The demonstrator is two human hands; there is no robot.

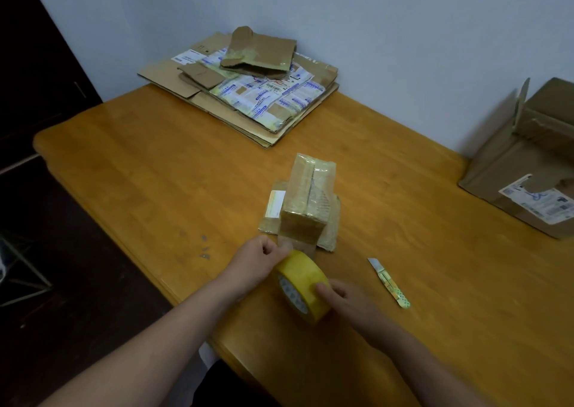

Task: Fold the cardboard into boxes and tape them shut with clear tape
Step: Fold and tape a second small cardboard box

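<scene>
Gripping the yellow tape roll (302, 285), the right hand (344, 298) has its thumb laid on the outer band and its fingers curled behind. The roll stands on edge at the near middle of the counter (139, 164); whether it touches the wood or is held just off it, cannot tell.

The left hand (259, 259) is just left of the roll, fingers curled, pinching the edge of a clear tape strip (298, 243). The strip runs from the roll up onto the near face of the small box (306, 195).

The small box is closed, with glossy tape along its top seam. It sits on a flat package (273, 217), also taped, which has a white label on its left side. Both lie just beyond the hands.

A utility knife (388, 282) lies flat on the counter right of the roll, apart from it, blade end pointing away, handle patterned.

At the far side, against the wall, is a cardboard stack (248, 96): flattened sheets with printed shipping labels and smaller folded pieces on top.

At the far right edge is a large box (528, 164), one flap raised, with a torn label on its near face.
</scene>
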